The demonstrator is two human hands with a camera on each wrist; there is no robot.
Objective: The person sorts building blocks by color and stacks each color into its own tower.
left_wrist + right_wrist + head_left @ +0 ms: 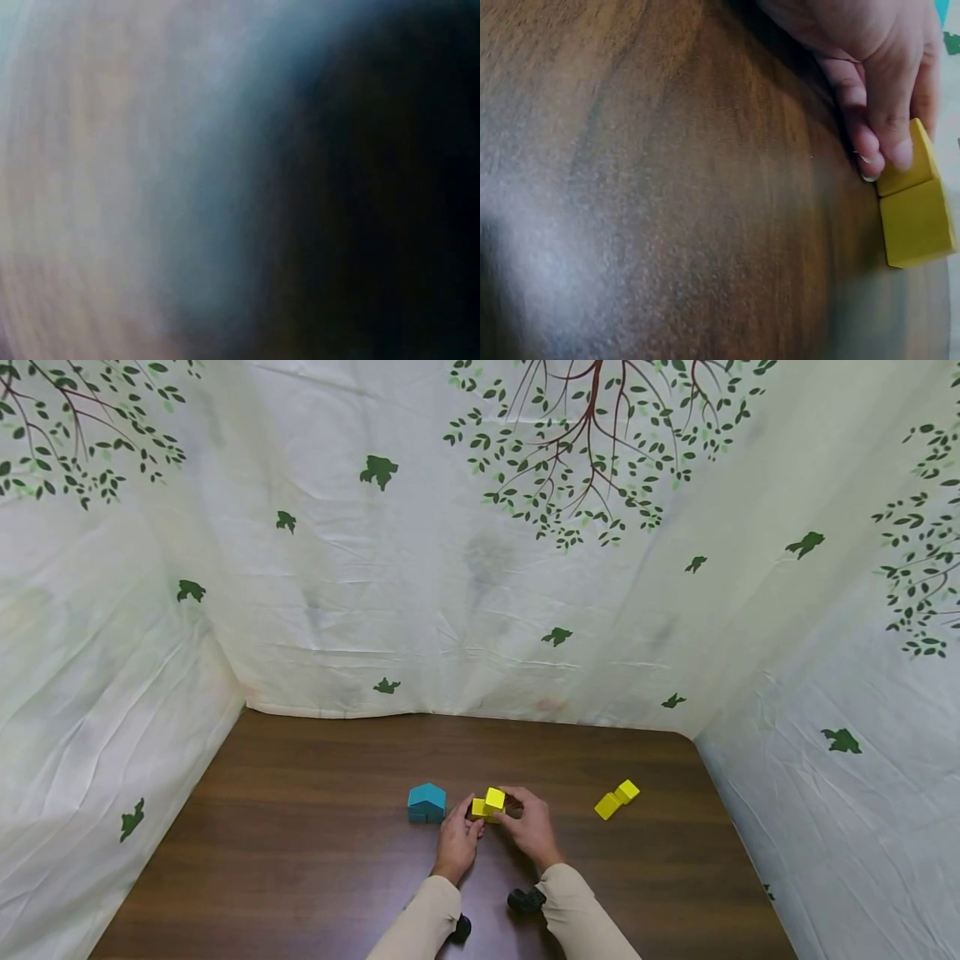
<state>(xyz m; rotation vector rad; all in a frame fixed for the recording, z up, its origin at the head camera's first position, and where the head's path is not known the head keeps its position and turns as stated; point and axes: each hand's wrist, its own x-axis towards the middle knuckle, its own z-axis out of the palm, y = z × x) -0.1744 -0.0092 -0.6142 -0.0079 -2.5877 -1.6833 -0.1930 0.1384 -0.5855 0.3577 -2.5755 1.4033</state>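
Note:
In the head view, a small cluster of yellow blocks (pixel 479 807) sits between the two hands, with one yellow cube (pixel 495 799) raised above the others. My left hand (pixel 456 843) holds the cluster's left side. From the right, my right hand (pixel 531 828) grips the raised cube with thumb and index finger. The right wrist view shows the left hand (pixel 889 56) from the side, its thumb against one yellow block, and a second yellow block (pixel 919 225) adjoins it. A blue house-shaped block piece (pixel 427 802) stands just left of the left hand. The left wrist view is blurred and dark.
Two yellow blocks (pixel 617 799) lie corner to corner on the right part of the brown wooden table (pixel 315 852). White cloth (pixel 465 610) printed with leaves and branches hangs behind and along both sides. A black device (pixel 527 901) is strapped at the right wrist.

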